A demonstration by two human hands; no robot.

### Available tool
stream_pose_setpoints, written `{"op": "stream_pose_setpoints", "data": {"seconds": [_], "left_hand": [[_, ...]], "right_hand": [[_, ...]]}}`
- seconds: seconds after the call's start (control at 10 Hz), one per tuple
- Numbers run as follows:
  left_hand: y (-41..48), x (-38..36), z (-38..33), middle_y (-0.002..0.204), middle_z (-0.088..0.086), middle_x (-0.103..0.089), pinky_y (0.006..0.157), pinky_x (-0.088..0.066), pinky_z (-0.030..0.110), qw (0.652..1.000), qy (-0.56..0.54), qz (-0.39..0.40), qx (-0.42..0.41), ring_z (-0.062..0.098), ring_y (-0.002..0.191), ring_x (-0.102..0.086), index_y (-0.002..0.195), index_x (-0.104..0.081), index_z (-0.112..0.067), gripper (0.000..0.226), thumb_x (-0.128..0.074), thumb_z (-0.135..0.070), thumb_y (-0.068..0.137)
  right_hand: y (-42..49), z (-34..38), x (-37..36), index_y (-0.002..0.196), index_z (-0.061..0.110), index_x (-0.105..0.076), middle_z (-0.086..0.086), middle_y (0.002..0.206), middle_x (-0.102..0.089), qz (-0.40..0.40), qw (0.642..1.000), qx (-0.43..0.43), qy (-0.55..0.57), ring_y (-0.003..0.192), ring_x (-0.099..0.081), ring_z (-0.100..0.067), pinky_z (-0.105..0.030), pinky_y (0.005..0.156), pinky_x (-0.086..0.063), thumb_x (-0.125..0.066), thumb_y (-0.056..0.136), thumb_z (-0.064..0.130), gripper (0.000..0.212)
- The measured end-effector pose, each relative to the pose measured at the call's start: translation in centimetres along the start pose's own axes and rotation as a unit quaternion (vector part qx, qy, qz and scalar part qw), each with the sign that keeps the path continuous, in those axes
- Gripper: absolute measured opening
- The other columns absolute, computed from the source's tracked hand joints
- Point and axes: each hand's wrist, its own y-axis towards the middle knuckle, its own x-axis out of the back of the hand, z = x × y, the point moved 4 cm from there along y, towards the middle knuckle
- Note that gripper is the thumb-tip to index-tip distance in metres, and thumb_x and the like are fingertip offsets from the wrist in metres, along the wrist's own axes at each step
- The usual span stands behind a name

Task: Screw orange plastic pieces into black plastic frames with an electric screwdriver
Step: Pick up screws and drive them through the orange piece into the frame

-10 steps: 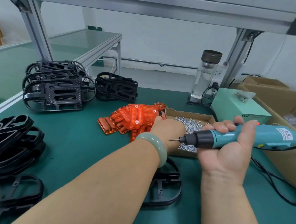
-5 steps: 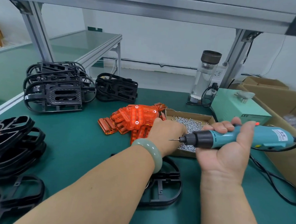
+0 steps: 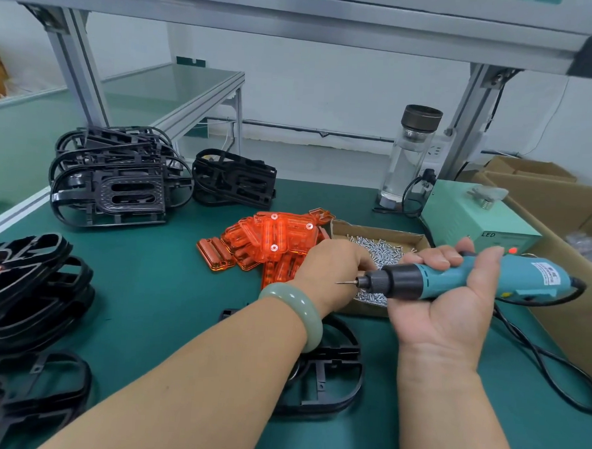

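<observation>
My right hand (image 3: pixel 444 314) is palm-up and shut on a teal electric screwdriver (image 3: pixel 525 277). The tool lies level with its bit pointing left, over my left wrist. My left hand (image 3: pixel 330 270), with a green bangle on the wrist, rests knuckles-up at the left edge of a cardboard screw box (image 3: pixel 380 230). Its fingers curl down out of sight among the screws. A pile of orange plastic pieces (image 3: pixel 270 236) lies just left of that hand. One black plastic frame (image 3: pixel 328 373) lies flat on the green mat, partly under my left forearm.
Stacks of black frames stand at the back left (image 3: pixel 115 177), back middle (image 3: pixel 235 180) and near left (image 3: pixel 27 289). A glass bottle (image 3: pixel 411 155) and a green power unit (image 3: pixel 470 216) stand behind the screw box. Cardboard boxes (image 3: pixel 563 204) line the right side. The tool's cable (image 3: pixel 538 357) trails right.
Almost nothing has moved. My left hand has settled slightly lower at the screw box edge, and the screwdriver stays level in my right hand.
</observation>
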Motion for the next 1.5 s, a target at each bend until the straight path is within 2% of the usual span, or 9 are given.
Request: {"op": "stream_pose_setpoints", "data": {"seconds": [0.1, 0.4, 0.5, 0.6, 0.7, 0.9, 1.1, 1.3, 1.5], "left_hand": [[0.0, 0.3, 0.0, 0.099, 0.004, -0.069, 0.081, -0.046, 0.03, 1.0, -0.014, -0.015, 0.015, 0.023, 0.094, -0.06, 0.099, -0.072, -0.021, 0.022, -0.062, -0.009, 0.084], [0.3, 0.0, 0.3, 0.108, 0.008, -0.067, 0.086, -0.046, 0.032, 0.998, -0.015, -0.05, 0.039, 0.024, 0.101, -0.058, 0.111, -0.067, -0.02, 0.026, -0.048, -0.014, 0.094], [0.0, 0.9, 1.9, 0.083, 0.001, -0.066, 0.069, -0.048, 0.026, 0.957, -0.206, -0.129, 0.155, 0.015, 0.07, -0.058, 0.105, -0.068, -0.012, 0.025, -0.047, -0.006, 0.092], [-1.4, 1.5, 3.2, 0.065, 0.003, -0.057, 0.052, -0.049, 0.023, 0.775, -0.53, -0.17, 0.3, 0.011, 0.054, -0.051, 0.1, -0.064, -0.007, 0.024, -0.044, 0.003, 0.091], [-2.8, 2.3, 3.1, 0.067, 0.003, -0.059, 0.05, -0.052, 0.02, 0.654, -0.665, -0.154, 0.327, 0.007, 0.052, -0.054, 0.093, -0.061, -0.011, 0.026, -0.043, 0.007, 0.091], [-6.2, 2.8, 4.0, 0.08, 0.01, -0.066, 0.047, -0.052, 0.021, 0.523, -0.765, -0.16, 0.34, 0.005, 0.045, -0.058, 0.097, -0.063, -0.006, 0.014, -0.051, -0.001, 0.094], [-9.4, 3.6, 5.4, 0.061, 0.004, -0.07, 0.049, -0.054, 0.022, 0.501, -0.766, -0.247, 0.319, 0.007, 0.053, -0.067, 0.092, -0.064, -0.005, 0.008, -0.061, -0.003, 0.085], [-12.0, 3.7, 6.2, 0.053, -0.005, -0.058, 0.042, -0.047, 0.014, 0.479, -0.768, -0.257, 0.339, 0.0, 0.04, -0.052, 0.079, -0.066, -0.012, 0.017, -0.068, -0.029, 0.076], [-13.1, 3.3, 6.4, 0.051, -0.006, -0.047, 0.037, -0.042, 0.011, 0.451, -0.791, -0.252, 0.329, 0.0, 0.033, -0.039, 0.078, -0.061, -0.013, 0.021, -0.065, -0.033, 0.074]], "right_hand": [[-0.5, 0.3, 0.0, 0.085, 0.03, -0.052, 0.013, 0.07, -0.049, 0.034, 0.997, -0.051, -0.053, 0.059, -0.05, -0.001, -0.017, 0.06, -0.046, -0.051, 0.09, 0.049, 0.02], [-1.1, 0.6, -0.9, 0.108, 0.027, -0.042, 0.01, 0.079, -0.039, 0.003, 0.997, -0.027, -0.067, 0.069, -0.039, -0.005, -0.02, 0.073, -0.033, -0.041, 0.1, 0.048, 0.022], [-0.9, 0.4, -0.8, 0.102, 0.027, -0.048, 0.011, 0.076, -0.041, 0.006, 0.998, -0.016, -0.056, 0.064, -0.042, -0.003, -0.02, 0.069, -0.037, -0.045, 0.099, 0.047, 0.021], [-0.5, 0.2, -0.8, 0.084, 0.024, -0.051, 0.011, 0.064, -0.041, 0.011, 1.0, -0.008, -0.015, 0.049, -0.044, -0.001, -0.017, 0.056, -0.042, -0.051, 0.095, 0.044, 0.022], [-0.3, 0.1, -0.7, 0.083, 0.025, -0.052, 0.012, 0.061, -0.044, 0.016, 1.0, -0.014, -0.006, 0.048, -0.046, -0.001, -0.015, 0.054, -0.044, -0.054, 0.091, 0.043, 0.021], [-0.2, -0.3, -0.5, 0.081, 0.025, -0.051, 0.012, 0.061, -0.044, 0.01, 1.0, -0.014, -0.018, 0.049, -0.045, -0.002, -0.016, 0.055, -0.043, -0.058, 0.087, 0.043, 0.021], [-0.4, -0.8, -0.5, 0.084, 0.024, -0.051, 0.012, 0.06, -0.046, -0.004, 0.999, -0.017, -0.033, 0.048, -0.045, -0.002, -0.016, 0.054, -0.042, -0.057, 0.091, 0.044, 0.022], [-0.7, -1.5, -0.4, 0.084, 0.025, -0.052, 0.012, 0.061, -0.046, 0.008, 0.999, -0.029, -0.042, 0.048, -0.046, -0.003, -0.016, 0.053, -0.044, -0.058, 0.089, 0.044, 0.021], [-0.7, -1.9, -0.2, 0.084, 0.025, -0.053, 0.013, 0.061, -0.047, 0.006, 0.998, -0.028, -0.056, 0.049, -0.047, -0.003, -0.017, 0.056, -0.043, -0.059, 0.09, 0.046, 0.023]]}}
